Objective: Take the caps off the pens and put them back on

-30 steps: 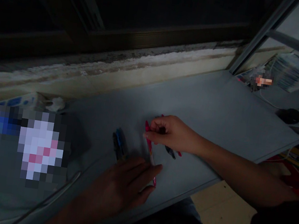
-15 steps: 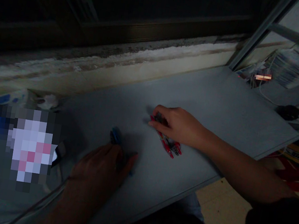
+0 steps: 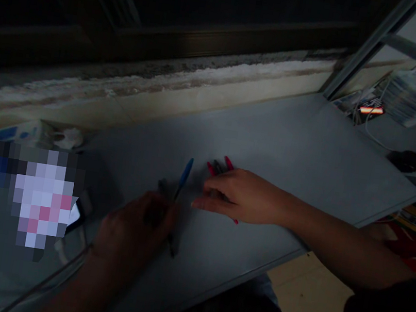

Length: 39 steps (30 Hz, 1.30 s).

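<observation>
My left hand (image 3: 138, 229) pinches a blue pen (image 3: 185, 172), which is tilted up with its blue end pointing away from me. Beneath that hand a dark pen (image 3: 172, 244) lies on the grey table (image 3: 273, 134), mostly covered by the fingers. To the right, my right hand (image 3: 237, 194) is over a small group of pens, its thumb and fingers curled. Two red pen ends (image 3: 229, 163) and a dark one (image 3: 218, 166) stick out beyond its knuckles. Whether the right fingers grip any of them is hidden.
At the left are a pixelated patch, a white and blue box (image 3: 35, 133), a white plug (image 3: 70, 139) and cables. A metal post (image 3: 357, 58) rises at the back right, beside stacked papers (image 3: 415, 98) and a black adapter (image 3: 406, 160). A wall runs along the back.
The blue pen has come up in my left hand and now tilts away. My right hand has moved slightly toward me, over the red pens, uncovering their far ends.
</observation>
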Available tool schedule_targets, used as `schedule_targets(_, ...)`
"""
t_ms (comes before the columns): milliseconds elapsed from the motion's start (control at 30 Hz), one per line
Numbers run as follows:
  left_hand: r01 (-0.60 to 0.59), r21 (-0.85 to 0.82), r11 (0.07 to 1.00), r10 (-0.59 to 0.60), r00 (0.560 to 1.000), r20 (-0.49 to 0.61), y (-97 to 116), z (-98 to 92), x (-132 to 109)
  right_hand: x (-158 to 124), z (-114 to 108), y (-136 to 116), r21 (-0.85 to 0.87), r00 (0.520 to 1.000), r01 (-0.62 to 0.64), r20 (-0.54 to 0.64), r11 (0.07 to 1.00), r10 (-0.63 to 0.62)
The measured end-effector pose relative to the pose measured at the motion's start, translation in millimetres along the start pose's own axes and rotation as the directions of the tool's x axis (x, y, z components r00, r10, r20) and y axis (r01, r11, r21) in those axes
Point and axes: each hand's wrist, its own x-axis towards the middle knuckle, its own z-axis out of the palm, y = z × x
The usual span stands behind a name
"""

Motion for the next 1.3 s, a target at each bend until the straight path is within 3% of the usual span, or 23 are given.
schedule_targets(100,-0.153,-0.148,0.977,0.139,0.985,-0.101,2,-4.0,-6,0,1,0,0.137,0.998,0.029,-0.057,0.99,-0.021)
schedule_targets(200,-0.297,-0.252,0.921,0.291,0.955,-0.063,5,-3.5,-12,1,2,2,0.329,0.999,0.044,-0.043,0.943,-0.032)
schedule_targets(400,-0.356,-0.232,0.905,0.353,0.934,-0.056,1,7.7,-17,-1,4,1,0.562,0.998,0.036,0.017,0.826,-0.054)
schedule_targets(567,-0.448,-0.179,0.876,0.433,0.893,-0.121,-2,9.2,-16,2,10,1,0.657,0.994,-0.065,-0.025,0.751,0.109)
schedule_targets(667,-0.435,-0.22,0.873,0.422,0.9,-0.106,1,4.4,-13,4,13,6,0.732,0.991,-0.049,-0.047,0.68,0.122)
schedule_targets(833,-0.286,-0.414,0.864,0.36,0.926,0.113,11,-2.8,-14,-2,3,7,0.604,0.989,0.149,-0.098,0.783,-0.113)
schedule_targets(933,-0.23,-0.45,0.863,0.328,0.932,0.153,14,-2.8,-17,-6,-3,6,0.56,0.98,0.196,-0.096,0.805,-0.172)
schedule_targets(1000,-0.261,-0.412,0.873,0.333,0.936,0.115,13,-0.5,-18,-7,-3,6,0.552,0.982,0.189,-0.104,0.812,-0.158)
schedule_targets(1067,-0.363,-0.297,0.883,0.379,0.925,-0.003,11,2.4,-17,-5,1,7,0.562,0.988,0.152,-0.117,0.813,-0.103)
schedule_targets(1133,-0.478,-0.104,0.872,0.461,0.874,-0.154,9,4.1,-15,-2,7,5,0.607,0.992,0.087,-0.127,0.79,-0.011)
schedule_targets(1200,-0.545,0.086,0.834,0.548,0.798,-0.25,6,2.7,-13,0,14,2,0.705,0.991,0.014,-0.106,0.709,0.086)
schedule_targets(1300,-0.597,0.214,0.773,0.634,0.727,-0.265,1,-5.0,-14,2,21,-5,0.861,0.987,-0.079,-0.004,0.502,0.163)
